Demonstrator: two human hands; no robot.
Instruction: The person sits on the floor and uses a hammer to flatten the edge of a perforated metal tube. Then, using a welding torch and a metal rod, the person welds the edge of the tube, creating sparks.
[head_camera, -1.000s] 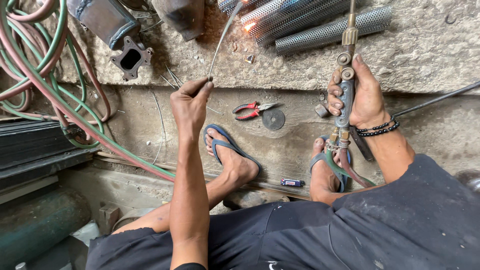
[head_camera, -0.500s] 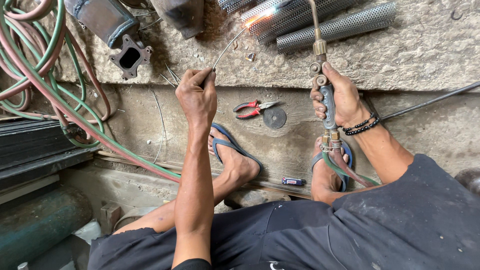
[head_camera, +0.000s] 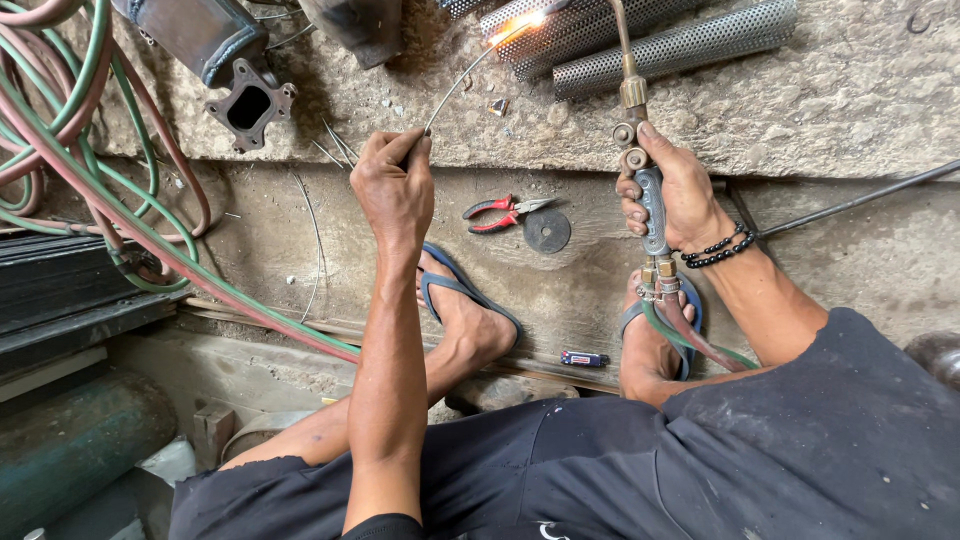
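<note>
Fingers of the left hand (head_camera: 395, 190) are pinched shut on a thin, curved, grey metal filler rod (head_camera: 455, 85), which rises from the fingertips toward the far edge of the rough concrete ledge (head_camera: 820, 110) and ends in a bright orange glow. Fingers of the right hand (head_camera: 675, 195) are wrapped closed around the dark handle of a brass-fitted gas welding torch (head_camera: 640, 150), its slim neck pointing up to the same glowing spot. That spot sits on the end of a perforated silver metal tube (head_camera: 560, 30), which lies on the ledge just beside a second perforated silver tube (head_camera: 680, 48) near the far edge. A black bead bracelet (head_camera: 718, 250) circles the right wrist. Green and red hoses run from the base of the torch, and a larger coil of green and red rubber hoses (head_camera: 80, 140) lies at the left end of the ledge. Close to that coil rests a dark metal pipe with a square flange (head_camera: 250, 105). On the lower concrete step, between the two hands, lie red-handled pliers (head_camera: 497, 213) and, just beside them, a dark round grinding disc (head_camera: 547, 231). Both feet rest in blue flip-flops (head_camera: 470, 295) on that step, and a small blue and red lighter (head_camera: 584, 358) lies between them at the near edge.
</note>
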